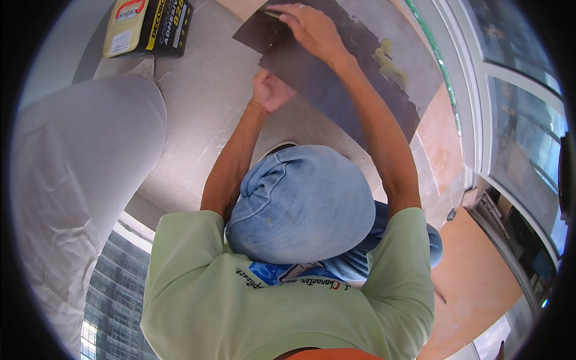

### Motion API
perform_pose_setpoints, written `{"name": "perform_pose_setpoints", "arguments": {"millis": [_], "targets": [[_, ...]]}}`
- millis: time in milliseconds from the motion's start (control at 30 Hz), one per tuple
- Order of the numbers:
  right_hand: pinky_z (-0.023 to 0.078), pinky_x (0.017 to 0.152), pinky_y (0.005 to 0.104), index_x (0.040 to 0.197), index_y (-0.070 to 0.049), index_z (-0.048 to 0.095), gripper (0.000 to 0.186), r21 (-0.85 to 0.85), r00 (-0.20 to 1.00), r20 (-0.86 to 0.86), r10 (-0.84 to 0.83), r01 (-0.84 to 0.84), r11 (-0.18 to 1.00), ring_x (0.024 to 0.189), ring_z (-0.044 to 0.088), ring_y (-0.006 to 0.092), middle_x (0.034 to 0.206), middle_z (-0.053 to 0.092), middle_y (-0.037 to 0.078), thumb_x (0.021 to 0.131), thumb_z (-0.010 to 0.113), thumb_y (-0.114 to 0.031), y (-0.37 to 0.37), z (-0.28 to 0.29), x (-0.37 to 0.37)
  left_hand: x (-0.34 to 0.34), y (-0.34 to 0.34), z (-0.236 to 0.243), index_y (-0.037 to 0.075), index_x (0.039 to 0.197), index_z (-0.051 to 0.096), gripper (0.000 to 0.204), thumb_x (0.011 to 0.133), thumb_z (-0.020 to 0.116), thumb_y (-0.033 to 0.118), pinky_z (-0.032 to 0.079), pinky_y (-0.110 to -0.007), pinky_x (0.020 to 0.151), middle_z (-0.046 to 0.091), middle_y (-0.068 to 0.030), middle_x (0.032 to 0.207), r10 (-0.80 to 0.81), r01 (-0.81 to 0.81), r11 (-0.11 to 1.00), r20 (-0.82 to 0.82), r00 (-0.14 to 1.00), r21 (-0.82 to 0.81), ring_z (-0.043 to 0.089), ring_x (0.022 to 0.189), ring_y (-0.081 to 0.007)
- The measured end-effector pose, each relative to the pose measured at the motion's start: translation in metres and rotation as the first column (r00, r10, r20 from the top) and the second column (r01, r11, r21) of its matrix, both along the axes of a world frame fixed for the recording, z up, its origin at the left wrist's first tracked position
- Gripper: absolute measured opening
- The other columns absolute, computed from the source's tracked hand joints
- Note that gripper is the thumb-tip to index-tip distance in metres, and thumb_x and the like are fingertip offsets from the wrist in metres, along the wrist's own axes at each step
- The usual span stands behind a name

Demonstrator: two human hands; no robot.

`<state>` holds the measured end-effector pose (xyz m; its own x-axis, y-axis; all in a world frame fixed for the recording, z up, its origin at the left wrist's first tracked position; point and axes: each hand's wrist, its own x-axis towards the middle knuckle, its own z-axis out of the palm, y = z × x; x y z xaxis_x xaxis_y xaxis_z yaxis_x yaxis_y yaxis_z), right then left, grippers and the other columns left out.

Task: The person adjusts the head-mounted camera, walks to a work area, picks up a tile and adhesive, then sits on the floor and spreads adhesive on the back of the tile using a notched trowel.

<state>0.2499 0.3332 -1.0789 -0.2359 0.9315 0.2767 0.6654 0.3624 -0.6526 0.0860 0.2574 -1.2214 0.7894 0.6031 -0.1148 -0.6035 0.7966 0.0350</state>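
Observation:
A large dark brown sheet slants across the top of the view, its right side ending in a ragged edge against grey. A yellowish smear shows near that edge. My left hand is closed at the sheet's near left edge, with some fingertips hidden by it. Over the sheet's far part, my right hand is closed around a thin, flat strip, like a spreader's edge; most of it is hidden under the fingers.
A black and yellow adhesive can with a red handle stands at the upper left on the grey tiled floor. White draped cloth fills the left. Glazed white frames run along the right, above a light brown board.

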Motion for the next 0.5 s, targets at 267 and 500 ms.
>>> {"name": "perform_pose_setpoints", "arguments": {"millis": [267,500], "targets": [[0.052,0.085,0.054,0.125,-0.009,0.062,0.031,-0.058,0.87,0.258,-0.421,0.448,0.892,0.097,0.066,0.0445,0.106,0.07,0.023,0.1,0.051,-0.023,0.0,-0.017,0.016,0.0,0.013,-0.006,0.01,0.146,0.05,0.06,0.097,0.053,0.045,0.037,-0.048,0.114,0.053,-0.0064,0.149,-0.039,0.033,0.997,0.085,0.996,0.07,0.049,0.137,-0.0253],[0.052,0.084,0.057,0.118,-0.005,0.063,0.029,-0.143,0.864,0.294,-0.409,0.462,0.875,0.095,0.067,0.0464,0.099,0.07,0.027,0.098,0.052,-0.023,0.026,-0.03,-0.008,0.003,0.008,-0.006,0.008,0.15,0.045,0.065,0.098,0.053,0.047,0.037,-0.049,0.115,0.05,-0.0083,0.151,0.005,-0.002,0.998,-0.054,0.999,0.055,0.047,0.139,-0.0262]]}}
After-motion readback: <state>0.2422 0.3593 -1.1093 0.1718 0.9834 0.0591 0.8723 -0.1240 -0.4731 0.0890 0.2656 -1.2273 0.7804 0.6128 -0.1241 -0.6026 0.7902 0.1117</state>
